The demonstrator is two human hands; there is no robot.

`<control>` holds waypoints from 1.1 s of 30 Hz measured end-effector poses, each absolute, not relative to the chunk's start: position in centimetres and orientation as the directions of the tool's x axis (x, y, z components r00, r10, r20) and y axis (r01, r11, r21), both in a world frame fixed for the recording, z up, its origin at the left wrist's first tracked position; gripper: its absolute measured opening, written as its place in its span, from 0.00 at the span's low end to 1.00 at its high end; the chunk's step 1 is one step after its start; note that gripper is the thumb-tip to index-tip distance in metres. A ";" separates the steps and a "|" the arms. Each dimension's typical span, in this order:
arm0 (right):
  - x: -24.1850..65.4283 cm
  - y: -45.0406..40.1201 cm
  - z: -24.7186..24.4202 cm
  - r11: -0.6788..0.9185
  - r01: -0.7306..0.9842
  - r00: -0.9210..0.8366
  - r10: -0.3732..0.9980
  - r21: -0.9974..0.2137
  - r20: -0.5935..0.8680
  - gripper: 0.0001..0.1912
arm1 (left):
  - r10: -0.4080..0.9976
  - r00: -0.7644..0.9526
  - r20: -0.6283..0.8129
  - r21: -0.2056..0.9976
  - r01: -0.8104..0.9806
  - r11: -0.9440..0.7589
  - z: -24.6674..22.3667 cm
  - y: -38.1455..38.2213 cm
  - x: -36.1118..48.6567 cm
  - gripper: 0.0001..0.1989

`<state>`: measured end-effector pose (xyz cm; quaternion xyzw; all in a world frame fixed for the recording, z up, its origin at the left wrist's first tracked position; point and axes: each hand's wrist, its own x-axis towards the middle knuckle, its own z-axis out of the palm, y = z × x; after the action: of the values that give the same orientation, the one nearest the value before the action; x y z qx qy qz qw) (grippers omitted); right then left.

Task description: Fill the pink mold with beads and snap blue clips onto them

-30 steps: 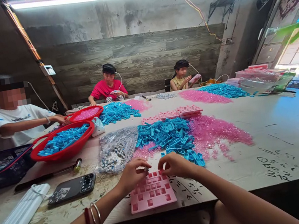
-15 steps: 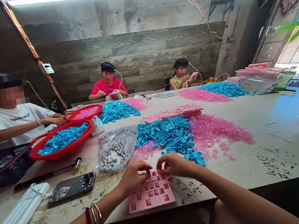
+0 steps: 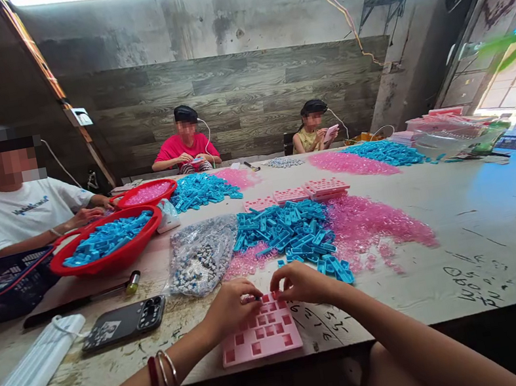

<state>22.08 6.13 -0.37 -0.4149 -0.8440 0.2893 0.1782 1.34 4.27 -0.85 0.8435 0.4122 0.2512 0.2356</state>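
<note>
A pink tray (image 3: pixel 265 345) with rows of square recesses lies on the table near its front edge. My left hand (image 3: pixel 232 304) is over the tray's upper left part, fingers pinched on a small dark piece. My right hand (image 3: pixel 301 284) bends over the tray's upper right corner, its fingers closed together; whatever they hold is hidden. Just beyond my hands are a pile of blue plastic parts (image 3: pixel 285 231), pink translucent pieces (image 3: pixel 374 226) and a clear bag of small metallic parts (image 3: pixel 199 256).
At left are a phone (image 3: pixel 124 324), a white power strip (image 3: pixel 34 369), a red basin (image 3: pixel 110 262) of blue parts and a dark basket (image 3: pixel 11 296). Stacked pink trays (image 3: pixel 327 189) stand beyond the pile. Three people sit around the table; another hand shows at the right edge.
My left hand has shifted very slightly at the tray's top. The person at left has leaned further left, and the person in pink has brought their hands together.
</note>
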 end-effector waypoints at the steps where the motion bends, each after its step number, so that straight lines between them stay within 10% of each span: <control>1: 22.1 6.1 -0.3 0.485 0.598 -0.593 0.804 -0.638 0.056 0.08 | 0.808 0.541 0.234 0.602 0.572 -0.557 -0.9 4.3 1.3 0.08; 16: 22.0 5.8 0.2 0.475 0.611 -0.590 0.807 -0.634 0.036 0.08 | 0.691 0.655 0.307 0.286 0.629 -0.723 -1.0 4.0 1.5 0.09; 33: 21.4 5.8 -0.3 0.523 0.585 -0.624 0.778 -0.620 0.069 0.08 | 0.772 0.616 0.158 0.347 0.697 -0.627 -0.2 3.7 1.6 0.10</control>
<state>21.43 5.75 -0.29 -0.3982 -0.8557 0.2825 0.1716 1.58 3.68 -0.22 0.8899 0.4127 0.1475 0.1265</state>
